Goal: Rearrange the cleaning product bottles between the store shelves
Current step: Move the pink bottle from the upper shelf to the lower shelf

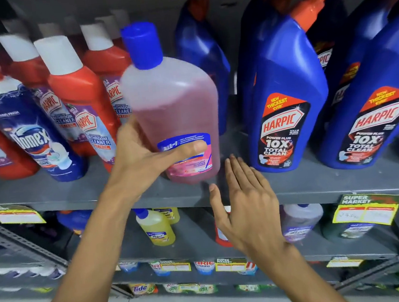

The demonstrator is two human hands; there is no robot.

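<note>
My left hand (140,154) grips a clear bottle of pink liquid with a blue cap (171,100), held upright with its base at the front of the grey upper shelf (80,194). It sits in the gap between the red Harpic bathroom cleaner bottles (76,97) and the blue Harpic bottles (283,99). My right hand (245,202) hovers flat with fingers spread, just below and to the right of the pink bottle, and holds nothing.
A blue Domex bottle (31,135) leans at the left of the upper shelf. The shelf below holds yellow bottles (156,228), a purple bottle (300,221) and a dark green one (355,231). Yellow price tags (365,212) hang on the shelf edges. Detergent packs (143,289) lie lower.
</note>
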